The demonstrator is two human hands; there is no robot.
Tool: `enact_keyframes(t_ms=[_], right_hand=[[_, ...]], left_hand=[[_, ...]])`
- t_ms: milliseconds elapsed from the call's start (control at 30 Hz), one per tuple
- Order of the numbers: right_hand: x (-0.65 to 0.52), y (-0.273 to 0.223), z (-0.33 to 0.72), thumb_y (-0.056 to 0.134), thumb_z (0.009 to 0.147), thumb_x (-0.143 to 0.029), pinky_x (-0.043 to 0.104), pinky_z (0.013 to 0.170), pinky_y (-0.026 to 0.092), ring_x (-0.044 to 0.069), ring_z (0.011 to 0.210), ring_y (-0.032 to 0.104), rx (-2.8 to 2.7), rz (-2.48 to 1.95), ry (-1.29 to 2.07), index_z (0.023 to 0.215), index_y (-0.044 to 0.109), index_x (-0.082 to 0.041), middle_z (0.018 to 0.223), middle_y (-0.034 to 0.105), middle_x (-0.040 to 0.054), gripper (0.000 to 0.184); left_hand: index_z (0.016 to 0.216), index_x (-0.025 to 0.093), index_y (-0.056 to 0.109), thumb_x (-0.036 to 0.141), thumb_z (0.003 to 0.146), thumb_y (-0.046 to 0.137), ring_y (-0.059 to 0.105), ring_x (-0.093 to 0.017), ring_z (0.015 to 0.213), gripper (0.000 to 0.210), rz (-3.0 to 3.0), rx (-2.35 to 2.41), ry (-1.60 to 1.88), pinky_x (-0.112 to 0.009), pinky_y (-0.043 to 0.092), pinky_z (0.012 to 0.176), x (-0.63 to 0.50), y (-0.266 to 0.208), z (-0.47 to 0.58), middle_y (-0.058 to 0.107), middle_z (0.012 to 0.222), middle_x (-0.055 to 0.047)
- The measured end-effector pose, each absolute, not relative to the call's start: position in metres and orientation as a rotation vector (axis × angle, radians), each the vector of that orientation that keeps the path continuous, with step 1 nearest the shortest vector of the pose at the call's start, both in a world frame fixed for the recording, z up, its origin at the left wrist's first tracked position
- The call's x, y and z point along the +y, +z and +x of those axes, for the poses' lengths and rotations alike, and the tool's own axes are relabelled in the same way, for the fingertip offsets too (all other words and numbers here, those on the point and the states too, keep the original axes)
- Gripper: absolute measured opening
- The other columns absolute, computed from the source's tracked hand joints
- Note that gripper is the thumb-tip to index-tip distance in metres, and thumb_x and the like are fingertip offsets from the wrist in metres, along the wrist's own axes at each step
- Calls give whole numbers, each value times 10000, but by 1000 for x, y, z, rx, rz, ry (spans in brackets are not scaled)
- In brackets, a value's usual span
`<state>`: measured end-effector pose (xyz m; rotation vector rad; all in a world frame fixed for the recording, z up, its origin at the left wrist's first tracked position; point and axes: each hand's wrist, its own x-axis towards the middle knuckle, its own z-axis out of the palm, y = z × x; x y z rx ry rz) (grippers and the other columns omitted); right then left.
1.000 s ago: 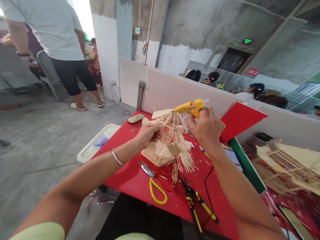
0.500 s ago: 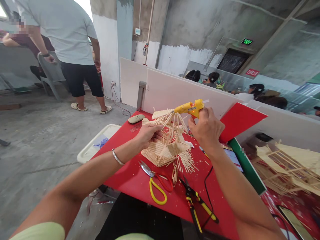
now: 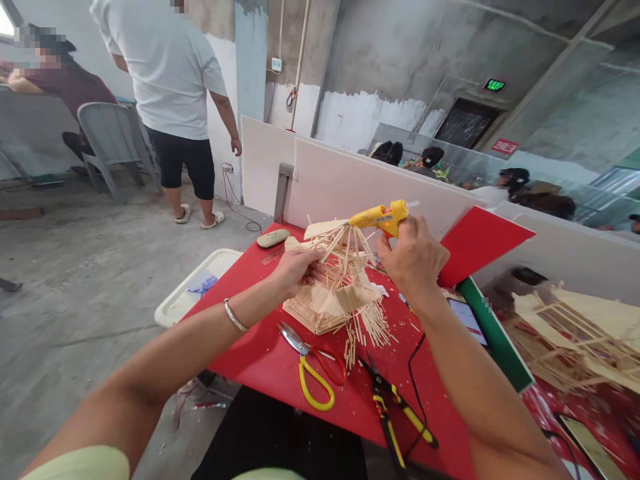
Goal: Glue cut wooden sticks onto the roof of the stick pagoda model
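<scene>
A small building model of thin wooden sticks [image 3: 320,303] stands on the red tabletop [image 3: 250,317], with slanting sticks meeting at its top. My left hand [image 3: 300,270] is closed on the left side of its upper part, thumb and fingers gripping the sticks. In my right hand [image 3: 415,257] is a yellow hot glue gun [image 3: 383,217], its nozzle at the peak where the sticks meet. A clear glue stick pokes out of its back. Loose cut sticks [image 3: 373,323] lie in a pile at the model's right front.
Scissors [image 3: 315,373] with red and yellow handles and black-and-yellow pliers [image 3: 387,400] lie near the front edge. A black cord [image 3: 413,373] runs beside the pliers. At right are a phone [image 3: 467,320], a green board [image 3: 493,333] and another stick model [image 3: 575,327]. White panels [image 3: 370,180] stand behind.
Both my hands, the glue gun and the model look unmoved. In the background, the person in the white shirt has straightened up and shifted to the right, away from the chair.
</scene>
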<state>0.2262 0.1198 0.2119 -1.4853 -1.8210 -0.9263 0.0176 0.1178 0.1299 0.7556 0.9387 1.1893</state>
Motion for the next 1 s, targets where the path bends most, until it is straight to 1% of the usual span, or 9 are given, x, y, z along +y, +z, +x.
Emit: enact_keyframes(t_ms=[200, 433, 567, 733, 1000], right_hand=[[121, 212, 226, 478, 877, -338, 324, 551, 173, 150, 666, 472, -1799, -1472, -996, 1116, 567, -152, 976, 604, 97, 316], [120, 212, 225, 485, 882, -332, 322, 556, 165, 167, 697, 508, -1792, -1482, -993, 1196, 561, -147, 999, 617, 102, 372], [120, 214, 224, 482, 889, -341, 327, 557, 155, 172, 704, 513, -1775, -1500, -993, 1196, 558, -141, 1001, 615, 108, 374], [117, 215, 223, 482, 897, -354, 312, 560, 192, 166, 725, 507, -1803, -1466, -957, 1217, 536, -153, 1019, 597, 103, 382], [116, 215, 222, 485, 894, -349, 308, 556, 206, 162, 706, 491, -1835, -1485, -956, 1160, 566, -149, 999, 590, 107, 343]], left_hand=[[711, 152, 625, 342, 743, 761, 562, -94, 431, 235, 745, 930, 1183, -202, 333, 378, 118, 129, 17, 664, 606, -32], [721, 151, 629, 321, 754, 747, 544, -86, 424, 209, 734, 926, 1174, -194, 329, 368, 117, 129, 15, 658, 615, -26], [719, 149, 623, 328, 756, 746, 548, -83, 430, 220, 732, 925, 1171, -190, 335, 371, 116, 130, 16, 650, 619, -24], [752, 146, 628, 344, 741, 761, 550, -85, 430, 239, 729, 923, 1161, -187, 328, 366, 115, 130, 15, 643, 615, -21], [755, 150, 632, 360, 725, 775, 564, -92, 438, 256, 744, 895, 1175, -191, 330, 367, 116, 126, 15, 661, 628, -32]])
